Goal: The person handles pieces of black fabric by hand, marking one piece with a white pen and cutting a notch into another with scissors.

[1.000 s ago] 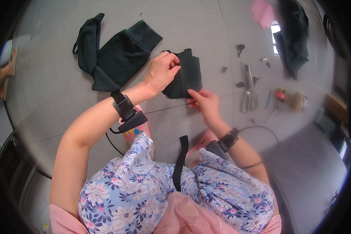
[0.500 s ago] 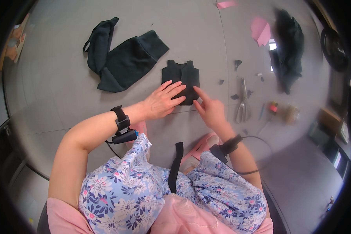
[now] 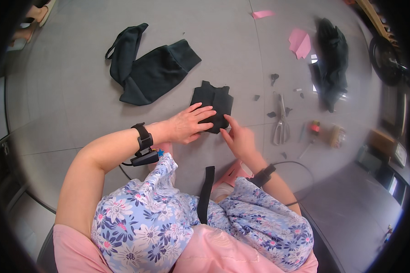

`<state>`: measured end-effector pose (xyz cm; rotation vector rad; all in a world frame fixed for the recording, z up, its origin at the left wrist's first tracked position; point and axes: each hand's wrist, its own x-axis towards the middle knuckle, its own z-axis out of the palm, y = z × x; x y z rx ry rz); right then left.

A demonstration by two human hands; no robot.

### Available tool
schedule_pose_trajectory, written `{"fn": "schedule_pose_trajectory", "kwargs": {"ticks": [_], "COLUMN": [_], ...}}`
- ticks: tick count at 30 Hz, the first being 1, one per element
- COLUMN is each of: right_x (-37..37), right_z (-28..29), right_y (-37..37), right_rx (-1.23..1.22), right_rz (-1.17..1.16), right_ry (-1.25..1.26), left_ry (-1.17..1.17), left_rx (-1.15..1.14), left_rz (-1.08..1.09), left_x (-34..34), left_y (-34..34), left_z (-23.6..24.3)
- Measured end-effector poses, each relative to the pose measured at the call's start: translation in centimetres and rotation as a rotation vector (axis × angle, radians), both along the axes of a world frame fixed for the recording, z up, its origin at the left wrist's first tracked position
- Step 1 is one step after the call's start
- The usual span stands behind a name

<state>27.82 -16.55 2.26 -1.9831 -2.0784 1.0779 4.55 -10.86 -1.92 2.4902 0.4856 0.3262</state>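
Fabric piece (image 3: 212, 105): small, black, folded flat on the grey floor (image 3: 68, 91), straight ahead of the seated person.

Left hand (image 3: 187, 125): open, palm down, fingers spread across the near left part of the piece, pressing rather than gripping.

Right hand (image 3: 238, 136): index finger on the piece's near right corner; the other fingers loosely curled, holding nothing that shows.

Progress, as judged: the piece looks cut to shape and folded double, with small black scraps (image 3: 273, 78) strewn to its right, so cutting seems at least partly done. Scissors (image 3: 281, 122) lie untouched, near but apart from the right hand. Smoothing or lining up of edges appears to be in hand; any joining or further trimming looks not yet done.

Other items:
- larger dark garment (image 3: 152, 73), spread out beyond and left of the piece, well apart from it;
- another dark cloth (image 3: 331, 59) at far right;
- pink paper (image 3: 299, 42) beyond the scraps;
- small tools (image 3: 323, 134) right of the scissors, too blurred to tell apart.

Hidden or unclear: the near edge of the piece lies under the left hand; layer count cannot be told; the lap is covered by a flowered dress (image 3: 159, 214).
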Motion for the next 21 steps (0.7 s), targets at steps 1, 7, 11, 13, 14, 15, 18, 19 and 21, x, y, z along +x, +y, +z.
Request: {"fn": "schedule_pose_trajectory", "kwargs": {"ticks": [1,7,11,13,14,15,18,19,21], "right_x": [0.0,0.0,0.3,0.1,0.1,0.0,0.0,0.0,0.0], "right_z": [0.0,0.0,-0.4,-0.6,-0.7,-0.7,-0.8,-1.1,-1.4], "right_y": [-0.1,0.1,0.1,0.1,0.1,0.1,0.0,-0.1,-0.3], "right_rx": [0.003,0.001,-0.018,-0.013,-0.005,-0.007,-0.019,0.022,0.061], "right_rz": [-0.004,-0.018,-0.013,-0.001,0.009,0.009,0.019,0.021,0.024], "right_ry": [0.007,0.036,0.033,0.031,0.028,0.028,0.020,0.017,0.014], "left_ry": [-0.048,-0.103,0.046,0.121,0.193,0.193,0.359,0.353,0.347], "left_rx": [-0.006,-0.007,-0.092,-0.062,-0.031,-0.033,-0.205,-0.213,-0.222], "left_rz": [0.032,0.375,0.407,0.414,0.418,0.419,0.406,0.428,0.449], "left_x": [-0.1,-0.4,0.5,1.0,1.4,1.8,2.7,2.8,3.0], "left_y": [0.0,0.3,0.7,0.9,1.0,1.1,1.3,1.3,1.3], "left_z": [0.2,-0.1,1.1,1.1,1.2,1.4,1.7,1.5,1.4]}}
